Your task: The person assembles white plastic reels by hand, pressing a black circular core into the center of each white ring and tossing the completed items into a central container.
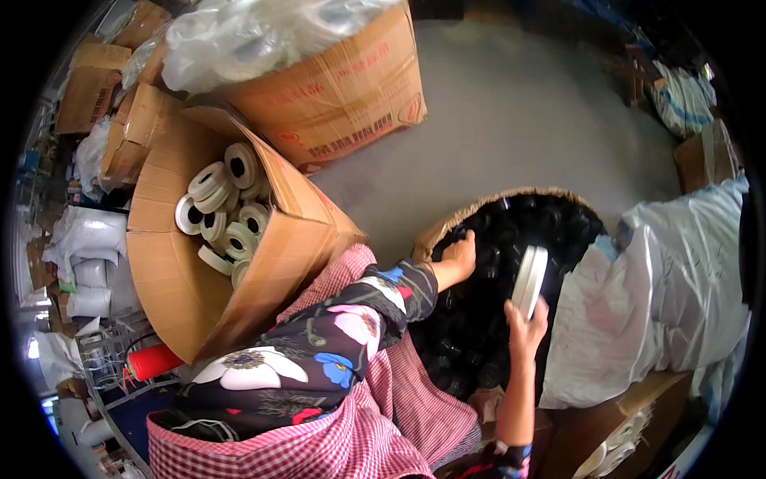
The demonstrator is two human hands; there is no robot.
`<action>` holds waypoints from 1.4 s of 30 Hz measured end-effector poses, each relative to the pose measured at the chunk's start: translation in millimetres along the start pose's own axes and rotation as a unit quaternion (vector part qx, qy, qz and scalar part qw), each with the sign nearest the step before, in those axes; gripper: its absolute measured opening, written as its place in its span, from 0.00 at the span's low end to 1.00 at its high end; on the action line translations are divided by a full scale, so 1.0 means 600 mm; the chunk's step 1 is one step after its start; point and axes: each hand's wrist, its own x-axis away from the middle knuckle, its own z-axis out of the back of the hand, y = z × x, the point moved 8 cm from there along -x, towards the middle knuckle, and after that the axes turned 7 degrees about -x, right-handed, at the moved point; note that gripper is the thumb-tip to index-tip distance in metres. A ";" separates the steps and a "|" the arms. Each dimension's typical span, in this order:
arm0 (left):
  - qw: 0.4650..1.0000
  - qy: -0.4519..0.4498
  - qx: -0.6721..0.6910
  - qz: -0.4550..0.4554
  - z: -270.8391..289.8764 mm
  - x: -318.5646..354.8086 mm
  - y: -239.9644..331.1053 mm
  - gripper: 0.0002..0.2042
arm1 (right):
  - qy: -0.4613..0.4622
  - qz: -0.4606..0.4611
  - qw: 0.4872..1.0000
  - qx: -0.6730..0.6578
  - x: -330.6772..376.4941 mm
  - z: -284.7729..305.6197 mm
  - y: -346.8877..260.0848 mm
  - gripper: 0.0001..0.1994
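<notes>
My right hand (527,327) grips a white round spool-like ring (530,279), seen nearly edge-on, above a large round container (444,227) of small shiny black parts (511,231). At the container's far left side my left hand (459,257) reaches in among the black parts. Its fingers are curled together, and whatever they hold is hidden. Left of my left arm stands an open cardboard box (171,271), with several similar white rings with dark centres (214,188) heaped inside.
Behind the open box is another carton (351,96) topped with clear plastic bags (263,40). White woven sacking (638,295) lies along the right of the round container. A lower-right box (662,399) holds pale parts. A red cylinder (154,362) lies by a wire rack at left.
</notes>
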 end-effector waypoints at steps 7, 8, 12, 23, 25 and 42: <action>0.953 0.101 -0.152 -0.241 -0.001 0.043 0.027 0.11 | 0.051 -0.220 0.950 -0.217 0.152 0.024 -0.018 0.22; 0.957 0.101 -0.151 -0.226 0.010 0.040 0.031 0.10 | 0.046 -0.252 0.946 -0.196 0.163 0.027 -0.035 0.23; 0.985 0.038 -0.008 -0.166 0.076 0.074 0.043 0.08 | 0.071 -0.287 0.934 -0.199 0.195 0.044 -0.054 0.21; 0.867 -0.029 0.488 -0.103 0.410 0.452 0.045 0.08 | -0.213 -0.410 0.801 -0.379 0.162 -0.088 -0.360 0.41; 0.879 0.075 0.447 -0.149 0.513 0.481 0.018 0.09 | -0.271 -0.389 0.790 -0.388 0.153 -0.131 -0.447 0.39; 0.663 0.213 0.717 0.005 0.865 0.590 -0.213 0.30 | -0.682 0.146 0.667 -0.262 0.101 -0.481 -0.949 0.44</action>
